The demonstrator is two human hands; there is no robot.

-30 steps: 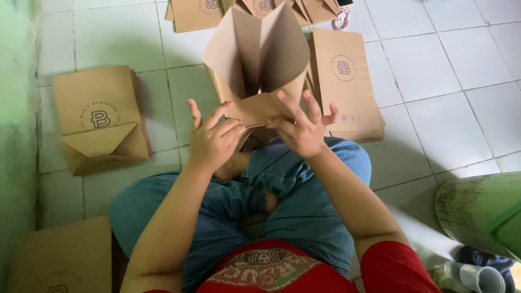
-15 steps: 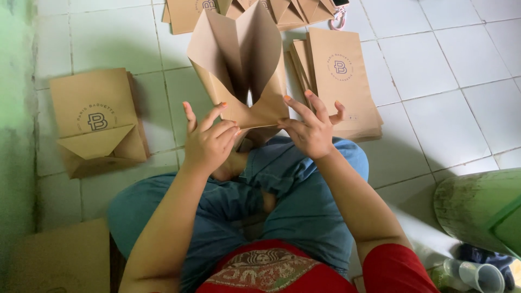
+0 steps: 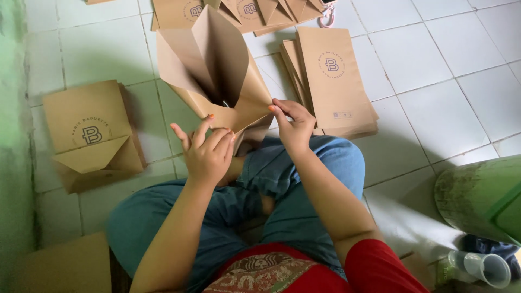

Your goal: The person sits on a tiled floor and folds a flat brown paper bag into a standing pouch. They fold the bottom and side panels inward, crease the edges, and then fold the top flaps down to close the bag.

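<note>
— Where's the bag?

— The open bag (image 3: 217, 81) stands upright over the person's knees, mouth spread wide toward the camera, its bottom end down between the two hands.

— And the hands?

— The left hand (image 3: 205, 154) presses the folded bottom flap from the near side, fingers loosely spread, thumb and forefinger on the paper. The right hand (image 3: 293, 126) pinches the bag's lower right corner, its grip pressed together on the brown paper.

— What lies around it?

— Just right of it a flat stack (image 3: 332, 81) of the same brown bags rests on the floor, printed side up. To the left, apart from the hands, a folded pile (image 3: 92, 135) lies with a triangular bottom flap showing. More bags (image 3: 244, 11) fan out along the top edge, touching one another.

— The floor?

— Pale square tiles (image 3: 434, 65) with dark grout lines, a bit grimy. A green wall (image 3: 13, 135) runs down the left side. At lower right a green drum (image 3: 483, 198) lies tilted, with a clear plastic cup (image 3: 480, 267) on its side just below it. A cardboard sheet (image 3: 59, 268) sits at lower left beside the person's jeans (image 3: 293, 217).
</note>
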